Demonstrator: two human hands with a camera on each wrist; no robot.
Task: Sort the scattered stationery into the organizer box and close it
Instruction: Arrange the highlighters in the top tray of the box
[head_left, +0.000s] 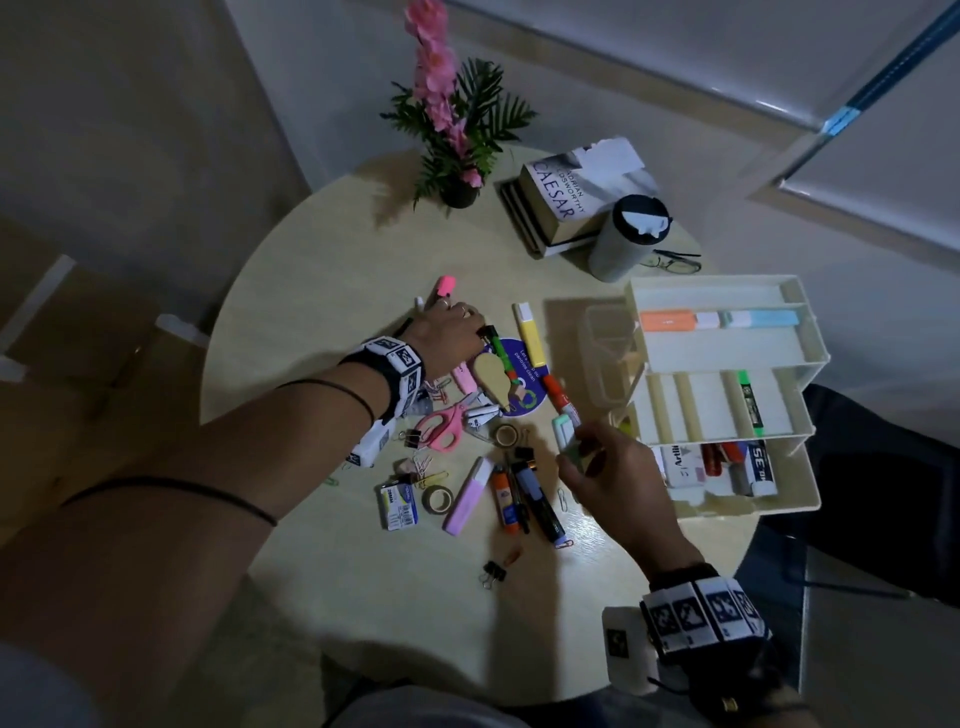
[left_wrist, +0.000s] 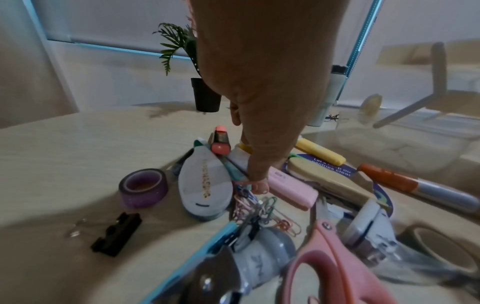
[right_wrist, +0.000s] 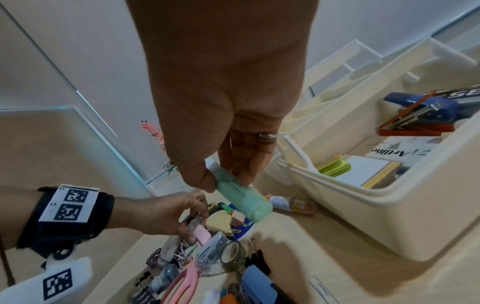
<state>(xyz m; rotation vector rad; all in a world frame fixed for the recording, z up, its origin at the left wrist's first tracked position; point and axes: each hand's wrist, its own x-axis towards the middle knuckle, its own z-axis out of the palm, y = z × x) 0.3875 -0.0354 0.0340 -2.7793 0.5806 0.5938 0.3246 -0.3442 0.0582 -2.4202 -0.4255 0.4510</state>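
Observation:
The cream organizer box (head_left: 813, 493) stands open at the right with its tiers stepped out. Its top tray holds an orange highlighter (head_left: 667, 319) and a blue highlighter (head_left: 763, 317); a green highlighter (head_left: 750, 408) lies in the middle tray. My right hand (head_left: 597, 457) pinches a mint-green highlighter (right_wrist: 241, 195) above the table, left of the box (right_wrist: 389, 226). My left hand (head_left: 460, 325) reaches down into the scattered pile. Its thumb tip (left_wrist: 258, 186) touches the end of a pink highlighter (left_wrist: 291, 189). Its other fingers are hidden, so a grip cannot be told.
Pink scissors (head_left: 441, 426), tape rolls (head_left: 439, 499), binder clips (head_left: 493, 571), paper clips, glue and markers (head_left: 540, 504) litter the round table (head_left: 322, 571). A potted plant (head_left: 460, 192), stacked books (head_left: 566, 208), a tumbler (head_left: 626, 239) and glasses (head_left: 675, 262) stand at the back.

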